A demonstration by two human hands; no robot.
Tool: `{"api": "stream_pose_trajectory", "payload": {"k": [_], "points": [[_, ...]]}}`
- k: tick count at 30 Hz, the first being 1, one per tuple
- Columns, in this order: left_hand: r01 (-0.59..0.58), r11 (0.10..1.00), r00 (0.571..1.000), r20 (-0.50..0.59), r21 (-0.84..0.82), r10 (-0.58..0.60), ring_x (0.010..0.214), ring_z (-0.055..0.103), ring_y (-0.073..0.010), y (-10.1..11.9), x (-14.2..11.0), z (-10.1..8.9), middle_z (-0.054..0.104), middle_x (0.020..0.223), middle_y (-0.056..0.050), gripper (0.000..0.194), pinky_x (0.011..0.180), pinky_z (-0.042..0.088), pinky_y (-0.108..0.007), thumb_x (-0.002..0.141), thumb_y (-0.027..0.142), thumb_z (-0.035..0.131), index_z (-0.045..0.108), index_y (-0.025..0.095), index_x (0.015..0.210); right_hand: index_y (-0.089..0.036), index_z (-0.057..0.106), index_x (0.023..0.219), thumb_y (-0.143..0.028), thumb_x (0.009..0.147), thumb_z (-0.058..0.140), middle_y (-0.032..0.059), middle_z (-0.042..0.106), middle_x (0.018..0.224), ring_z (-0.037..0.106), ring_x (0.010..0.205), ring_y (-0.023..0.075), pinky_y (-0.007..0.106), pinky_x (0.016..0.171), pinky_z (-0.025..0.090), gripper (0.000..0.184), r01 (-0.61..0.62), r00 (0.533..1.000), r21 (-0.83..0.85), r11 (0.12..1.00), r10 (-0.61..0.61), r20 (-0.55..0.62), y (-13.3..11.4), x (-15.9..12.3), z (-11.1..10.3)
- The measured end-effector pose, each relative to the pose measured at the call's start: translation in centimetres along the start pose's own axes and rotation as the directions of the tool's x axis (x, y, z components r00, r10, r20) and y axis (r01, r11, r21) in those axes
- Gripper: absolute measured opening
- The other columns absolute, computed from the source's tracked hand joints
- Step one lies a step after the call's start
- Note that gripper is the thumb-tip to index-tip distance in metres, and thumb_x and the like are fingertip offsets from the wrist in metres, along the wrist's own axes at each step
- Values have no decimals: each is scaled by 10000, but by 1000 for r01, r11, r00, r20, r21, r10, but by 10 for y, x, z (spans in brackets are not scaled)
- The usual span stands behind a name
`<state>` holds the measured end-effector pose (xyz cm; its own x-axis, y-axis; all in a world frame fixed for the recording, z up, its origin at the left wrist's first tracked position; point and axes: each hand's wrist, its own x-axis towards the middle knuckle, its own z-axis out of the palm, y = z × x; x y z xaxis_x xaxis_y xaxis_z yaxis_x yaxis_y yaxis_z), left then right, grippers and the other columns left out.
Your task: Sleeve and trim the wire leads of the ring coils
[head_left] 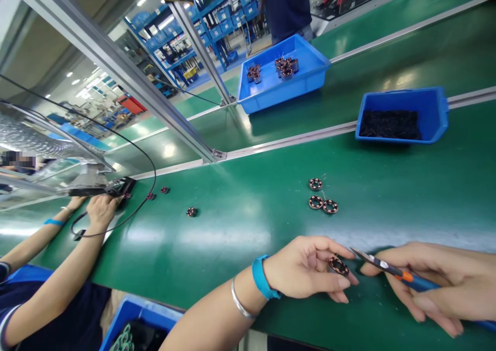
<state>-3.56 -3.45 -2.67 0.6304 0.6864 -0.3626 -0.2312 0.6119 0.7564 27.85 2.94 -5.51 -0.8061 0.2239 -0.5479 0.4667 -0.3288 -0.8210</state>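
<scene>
Coil (343, 269) sits pinched in the left hand (296, 271); beside it, the right hand (457, 284) grips cutters (406, 276), tips (357, 253) best kept off the coil's face.

Cannot make out single pieces in the black heap (389, 125) inside the small blue plastic bin (431, 114), nor see all of the blue-and-orange-handled metal cutters (406, 276), partly covered by the right hand (445, 284).
</scene>
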Motion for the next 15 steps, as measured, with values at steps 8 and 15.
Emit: {"api": "stream_pose_trajectory", "payload": {"k": [8, 15], "points": [[5, 999, 1000, 9, 52, -5, 721, 778, -119, -5, -3, -5, 803, 1123, -115, 729, 763, 664, -280, 783, 460, 1004, 721, 175, 1392, -338, 639, 1463, -664, 863, 744, 42, 744, 929, 724, 651, 207, 356, 652, 565, 691, 22, 1000, -2, 1000, -22, -18, -6, 0, 6], [3, 992, 1000, 4, 129, -4, 780, 801, -143, 1, -5, 1, 814, 1142, -126, 579, 793, 673, -296, 826, 323, 962, 721, 161, 1327, -299, 702, 1395, -558, 830, 757, 28, 742, 863, 723, 632, 205, 344, 627, 538, 624, 32, 998, 46, 998, -29, -57, -22, 0, 12]]}}
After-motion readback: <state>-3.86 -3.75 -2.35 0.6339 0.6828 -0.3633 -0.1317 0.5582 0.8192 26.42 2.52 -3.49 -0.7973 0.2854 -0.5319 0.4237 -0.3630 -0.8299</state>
